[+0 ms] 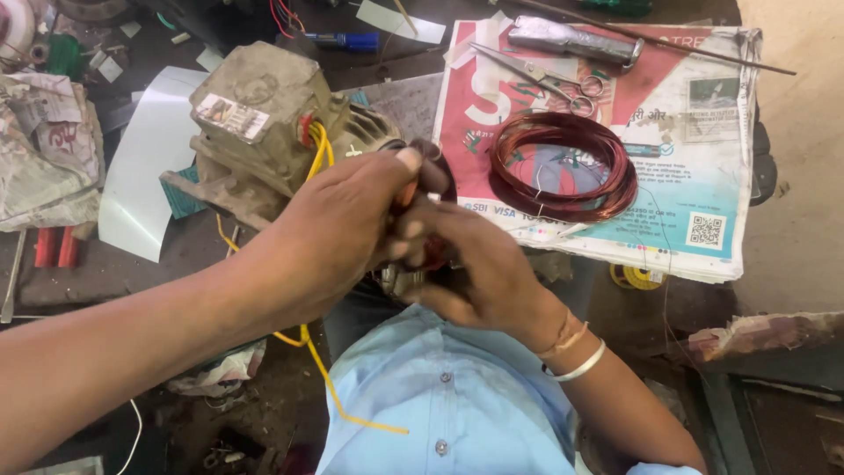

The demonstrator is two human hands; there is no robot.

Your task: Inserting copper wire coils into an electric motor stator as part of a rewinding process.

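Bench (791,158): a cluttered work surface seen from above, strewn with paper scraps and tools.
Newspaper (694,176): spread flat on the bench at upper right, under several other things.
Motor (264,123): a grimy grey electric motor lying on its side at centre left, its open end towards the hands; a yellow wire (321,149) comes out near the top and another length trails down towards the lap.
White sheet (145,167): a curved sheet of white material lying left of the motor, partly under it.
Left hand (338,233): reaches in from the lower left, back of the hand up, fingers closed at the motor's open end; the thumb tip shows at the top (what exactly it grips is hidden, so I cannot tell).
Right hand (479,264): comes up from the lower right, a metal bangle (580,362) and thread at the wrist; fingers curled against the left hand at the same spot, with reddish copper winding showing between them.
Coil (563,167): a loose ring of copper wire lying on the newspaper, just right of the hands, untouched.
Knife (576,40): a wrapped handle lying at the newspaper's top edge.
Scissors (536,75): on the newspaper between knife and coil.
Pen (343,40): blue, above the motor.
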